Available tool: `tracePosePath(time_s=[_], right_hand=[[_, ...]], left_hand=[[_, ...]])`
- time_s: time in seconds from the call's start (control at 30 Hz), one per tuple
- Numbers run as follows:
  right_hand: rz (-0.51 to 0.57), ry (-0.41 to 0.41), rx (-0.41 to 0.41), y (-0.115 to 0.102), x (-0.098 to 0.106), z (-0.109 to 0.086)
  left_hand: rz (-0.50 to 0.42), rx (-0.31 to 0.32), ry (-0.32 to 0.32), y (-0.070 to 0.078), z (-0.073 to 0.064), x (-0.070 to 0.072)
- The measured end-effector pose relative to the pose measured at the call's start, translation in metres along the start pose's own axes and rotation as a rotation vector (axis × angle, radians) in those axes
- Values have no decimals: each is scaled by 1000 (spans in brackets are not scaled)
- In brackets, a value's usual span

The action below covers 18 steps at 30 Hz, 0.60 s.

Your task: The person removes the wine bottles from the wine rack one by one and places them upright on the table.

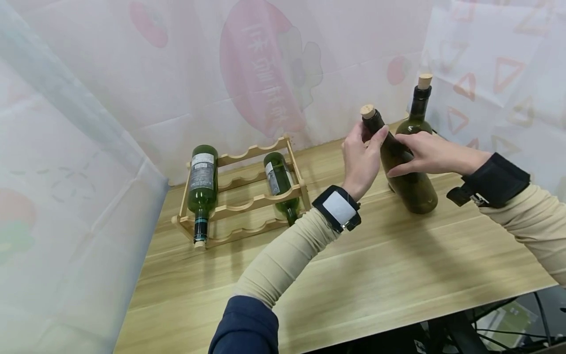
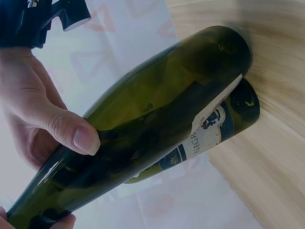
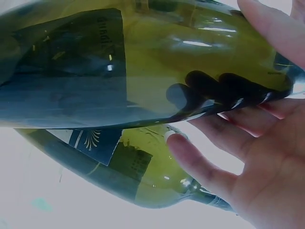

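Note:
A dark green wine bottle (image 1: 409, 184) with a cork in its mouth leans to the left, held in both hands. My left hand (image 1: 360, 160) grips its neck just below the cork. Around its shoulder, my right hand (image 1: 431, 152) has the thumb on one side and the fingers on the other, as the right wrist view shows. Whether the base touches the table cannot be told. Close behind stands a second corked green bottle (image 1: 415, 110), upright; its label (image 2: 209, 129) shows in the left wrist view.
A wooden wine rack (image 1: 247, 204) stands on the wood-grain table (image 1: 349, 285) to the left. Two green bottles lie in it neck toward me, a labelled one (image 1: 203, 172) at left and another (image 1: 277, 174) at right. Printed curtains (image 1: 190, 88) enclose the back and sides.

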State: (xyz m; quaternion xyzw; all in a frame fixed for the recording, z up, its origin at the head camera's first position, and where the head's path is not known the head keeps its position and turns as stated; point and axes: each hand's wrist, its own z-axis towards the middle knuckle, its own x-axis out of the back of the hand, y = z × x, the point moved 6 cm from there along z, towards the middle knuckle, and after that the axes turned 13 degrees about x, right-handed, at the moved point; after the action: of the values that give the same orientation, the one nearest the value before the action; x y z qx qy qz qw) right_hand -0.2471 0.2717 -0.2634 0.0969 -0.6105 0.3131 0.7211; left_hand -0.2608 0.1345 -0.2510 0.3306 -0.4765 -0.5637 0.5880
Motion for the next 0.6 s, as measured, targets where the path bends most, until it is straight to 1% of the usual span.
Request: tracePosePath(time_s=[0.23, 0.37, 0.5, 0.6], right_hand=[[26, 29, 22, 2, 0, -3], [21, 48, 29, 3, 1, -5], [12, 73, 16, 6, 2, -7], [19, 94, -4, 10, 3, -10]], left_hand=[[20, -1, -19, 2, 1, -4], [34, -6, -29, 3, 2, -7], [63, -6, -50, 7, 5, -11], [83, -6, -79, 10, 7, -15]])
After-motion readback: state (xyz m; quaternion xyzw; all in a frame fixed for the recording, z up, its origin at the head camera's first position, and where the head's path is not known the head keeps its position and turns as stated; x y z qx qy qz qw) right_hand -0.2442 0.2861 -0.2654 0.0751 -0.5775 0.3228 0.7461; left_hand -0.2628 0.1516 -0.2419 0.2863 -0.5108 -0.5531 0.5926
